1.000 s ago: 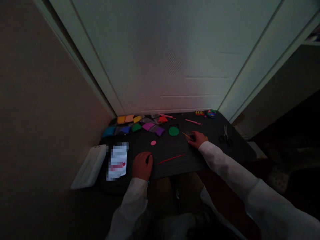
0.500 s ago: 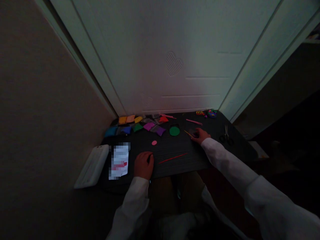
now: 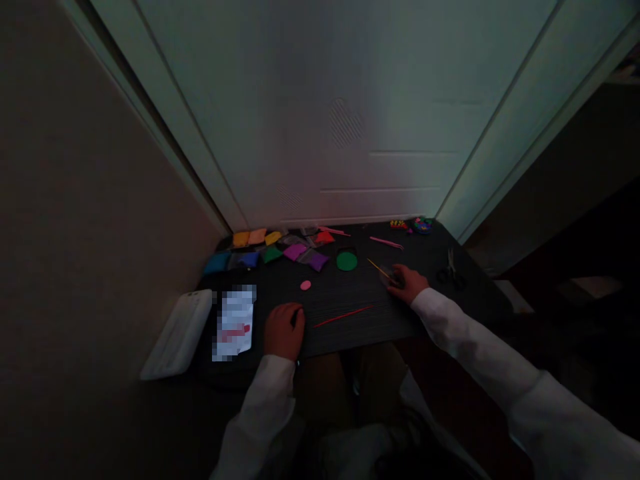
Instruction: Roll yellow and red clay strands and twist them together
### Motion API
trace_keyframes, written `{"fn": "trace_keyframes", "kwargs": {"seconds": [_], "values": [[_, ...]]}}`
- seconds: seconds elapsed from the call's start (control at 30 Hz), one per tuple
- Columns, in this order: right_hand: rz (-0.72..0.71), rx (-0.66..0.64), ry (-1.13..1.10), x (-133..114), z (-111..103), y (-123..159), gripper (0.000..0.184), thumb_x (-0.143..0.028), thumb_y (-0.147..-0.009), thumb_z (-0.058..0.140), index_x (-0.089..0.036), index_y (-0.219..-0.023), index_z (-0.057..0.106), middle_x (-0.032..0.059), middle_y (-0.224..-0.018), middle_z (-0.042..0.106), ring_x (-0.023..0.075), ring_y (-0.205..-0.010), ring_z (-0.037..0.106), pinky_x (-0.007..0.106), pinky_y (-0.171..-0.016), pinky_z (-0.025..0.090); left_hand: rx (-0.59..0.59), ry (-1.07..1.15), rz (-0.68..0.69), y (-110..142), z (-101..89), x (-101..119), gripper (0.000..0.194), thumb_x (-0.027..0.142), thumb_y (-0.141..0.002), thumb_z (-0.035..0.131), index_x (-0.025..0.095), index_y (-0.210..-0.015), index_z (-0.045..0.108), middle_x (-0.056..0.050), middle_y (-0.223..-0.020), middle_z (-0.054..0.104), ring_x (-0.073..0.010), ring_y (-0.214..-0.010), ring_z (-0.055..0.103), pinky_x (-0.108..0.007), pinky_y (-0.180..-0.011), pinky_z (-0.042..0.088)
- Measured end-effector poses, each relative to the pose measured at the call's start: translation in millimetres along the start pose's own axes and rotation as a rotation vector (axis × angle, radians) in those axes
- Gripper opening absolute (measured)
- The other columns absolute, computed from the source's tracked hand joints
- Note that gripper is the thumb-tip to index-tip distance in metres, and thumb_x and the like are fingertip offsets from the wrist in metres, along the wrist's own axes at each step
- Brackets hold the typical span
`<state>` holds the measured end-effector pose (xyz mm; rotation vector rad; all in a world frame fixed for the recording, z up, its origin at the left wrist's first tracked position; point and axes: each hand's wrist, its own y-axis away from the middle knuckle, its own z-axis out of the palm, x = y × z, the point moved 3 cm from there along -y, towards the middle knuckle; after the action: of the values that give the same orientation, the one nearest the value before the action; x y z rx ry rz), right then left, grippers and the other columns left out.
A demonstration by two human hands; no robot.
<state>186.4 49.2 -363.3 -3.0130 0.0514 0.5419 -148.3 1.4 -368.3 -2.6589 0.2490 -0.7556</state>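
Note:
My right hand is low over the right part of the dark tabletop, with thumb and fingers curled around a small clear see-through piece, whose exact kind is too dark to make out. Beside those fingertips lies a thin yellow stick, its near end partly covered. My left hand rests near the front edge, fingers curled under and nothing visible in them. Just right of it lies a thin red strip. Between and beyond the hands are a flat pink disc and a round green piece.
Coloured packets line the back left. Pink tweezers and scissors lie to the right, with a small decorated round item behind. A blurred white sheet and a white device sit left; a white panel rises behind.
My right hand has drawn back slightly toward me and to the right, the clear piece moving with it. More of the yellow stick shows. My left hand has stayed in place.

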Motion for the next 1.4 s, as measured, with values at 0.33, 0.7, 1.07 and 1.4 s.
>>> {"fn": "trace_keyframes", "kwargs": {"seconds": [0.33, 0.7, 1.07, 1.4], "values": [[-0.041, -0.020, 0.041, -4, 4, 4, 0.063, -0.046, -0.059, 0.059, -0.026, -0.115, 0.038, 0.0028, -0.108, 0.055, 0.0230, -0.098, 0.049, 0.038, -0.078, 0.038, -0.001, 0.009, 0.009, 0, -0.4, 0, 0.024, 0.030, -0.076, 0.039, 0.018, -0.087, 0.057, -0.006, -0.091, 0.059, -0.0190, -0.090, 0.051, -0.035, -0.084, 0.037], [0.033, -0.003, 0.083, -1, 0, 0, 0.061, -0.047, -0.060, 0.057, -0.023, -0.114, 0.040, 0.0061, -0.110, 0.052, 0.0250, -0.098, 0.048, 0.039, -0.077, 0.038, 0.004, 0.000, 0.001, 1, 0.4, -1, 0.025, 0.029, -0.076, 0.039, 0.017, -0.087, 0.057, -0.006, -0.091, 0.060, -0.0187, -0.090, 0.050, -0.034, -0.084, 0.037], [0.062, 0.001, 0.071, 4, -2, -3, 0.060, -0.046, -0.061, 0.057, -0.021, -0.113, 0.041, 0.0068, -0.108, 0.054, 0.0251, -0.096, 0.049, 0.038, -0.075, 0.039, -0.008, -0.006, 0.003, 0, 0.7, -1, 0.025, 0.029, -0.076, 0.039, 0.016, -0.087, 0.057, -0.006, -0.091, 0.059, -0.0185, -0.090, 0.051, -0.033, -0.085, 0.036], [0.017, -0.001, 0.072, 8, 1, -7, 0.061, -0.047, -0.058, 0.059, -0.023, -0.112, 0.042, 0.0061, -0.108, 0.054, 0.0252, -0.096, 0.050, 0.039, -0.076, 0.039, -0.004, -0.016, 0.000, 0, 2.3, -2, 0.025, 0.029, -0.076, 0.039, 0.016, -0.087, 0.057, -0.005, -0.091, 0.059, -0.0173, -0.090, 0.050, -0.032, -0.085, 0.036]]}}
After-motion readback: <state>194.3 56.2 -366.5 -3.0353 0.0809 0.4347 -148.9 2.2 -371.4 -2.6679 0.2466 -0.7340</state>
